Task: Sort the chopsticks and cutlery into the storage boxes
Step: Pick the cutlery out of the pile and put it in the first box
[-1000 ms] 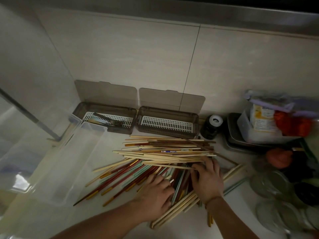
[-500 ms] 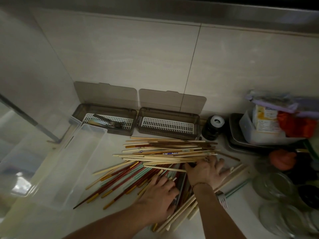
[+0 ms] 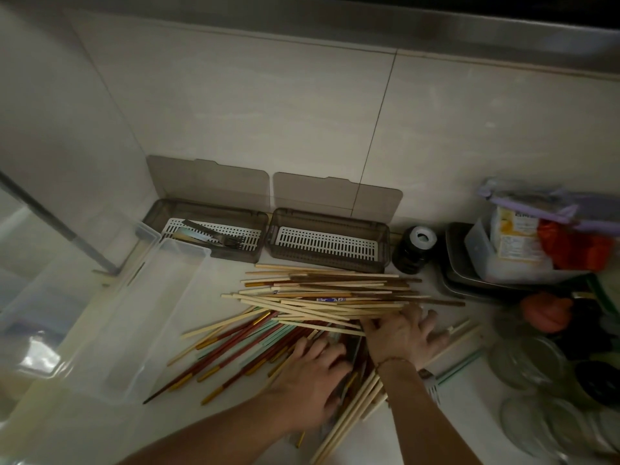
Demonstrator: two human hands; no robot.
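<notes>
A big heap of chopsticks (image 3: 322, 290) covers the counter: pale wooden ones on top, red-and-gold and teal ones (image 3: 241, 347) below. My left hand (image 3: 312, 380) lies on the lower part of the heap, fingers spread flat. My right hand (image 3: 402, 333) presses on the heap's right side with fingers splayed. Two grey storage boxes stand open at the wall. The left box (image 3: 208, 229) holds forks and a knife; the right box (image 3: 328, 239) shows only its white grid. A fork head (image 3: 432, 387) peeks out beside my right wrist.
A long clear plastic bin (image 3: 144, 317) lies left of the heap. A dark jar (image 3: 414, 250), stacked metal trays (image 3: 469, 283) with packets, and glass jars (image 3: 536, 391) crowd the right side. The tiled wall is close behind the boxes.
My right hand slid up and to the right across the heap and spread its fingers. My left hand shifted slightly forward. A fork head came into view by my right wrist.
</notes>
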